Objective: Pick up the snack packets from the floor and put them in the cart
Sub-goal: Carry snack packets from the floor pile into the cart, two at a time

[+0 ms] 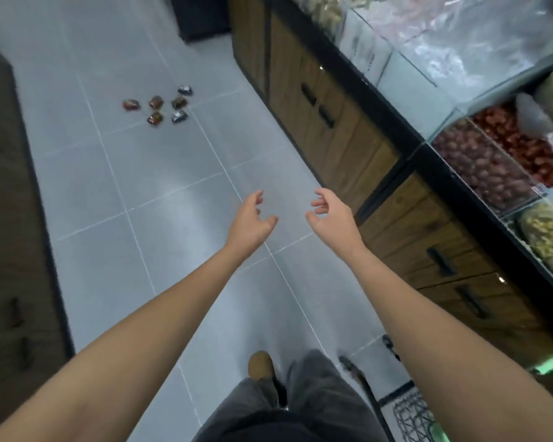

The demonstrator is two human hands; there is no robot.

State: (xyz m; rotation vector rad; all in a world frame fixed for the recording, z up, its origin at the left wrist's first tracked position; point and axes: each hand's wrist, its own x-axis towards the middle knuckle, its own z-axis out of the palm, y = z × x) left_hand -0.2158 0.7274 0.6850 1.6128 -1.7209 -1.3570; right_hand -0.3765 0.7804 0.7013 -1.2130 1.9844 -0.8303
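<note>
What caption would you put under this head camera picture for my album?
Left hand and right hand, both empty, stretch toward six snack packets on the grey floor.

Wooden cabinets point(348, 148) with black handles point(326, 118) line the right side; glass bins point(479, 167) of nuts sit above them; a dark cupboard point(10, 218) stands at left.

Glossy grey floor tiles point(160, 193); shiny foil-like snack packets point(156, 102); matt wood-grain cabinets point(348, 135); black wire-mesh cart point(411, 416).

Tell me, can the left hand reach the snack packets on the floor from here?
Probably not yet: the left hand hovers open, well short of the snack packets farther along the tiled floor. Nothing lies between them.
</note>
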